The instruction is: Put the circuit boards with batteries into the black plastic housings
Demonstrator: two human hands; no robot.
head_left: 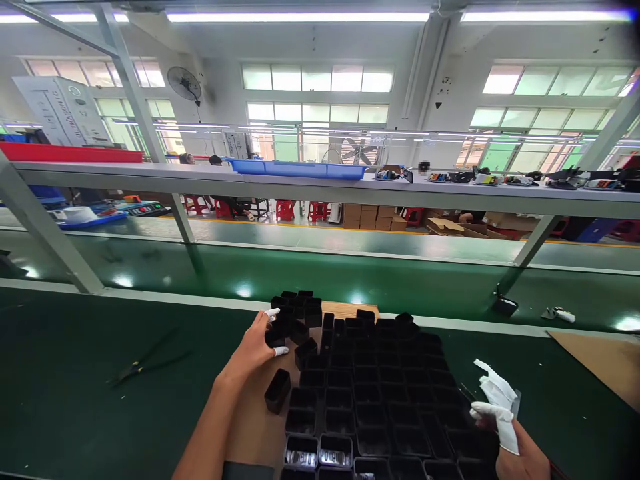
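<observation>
My left hand (255, 343), with white finger cots on its fingertips, is closed around a small black box (275, 339) at the far left of a group of such boxes. My right hand (515, 437), also wearing white finger cots, is pinched at the right side of the group. A thin dark tool (467, 392) sticks out past its fingertips; its kind is hard to make out. Open black boxes (370, 387) stand packed in rows between my hands. Two near boxes hold shiny metallic pieces (335, 457). One loose box (278, 391) stands apart, nearer me.
Brown cardboard (250, 427) lies under the boxes. Pliers (135, 370) rest on the green table at left. Crumpled white material (495, 383) lies beside my right hand. A raised shelf crosses ahead, carrying a blue tray (300, 170) and a red tray (70, 153).
</observation>
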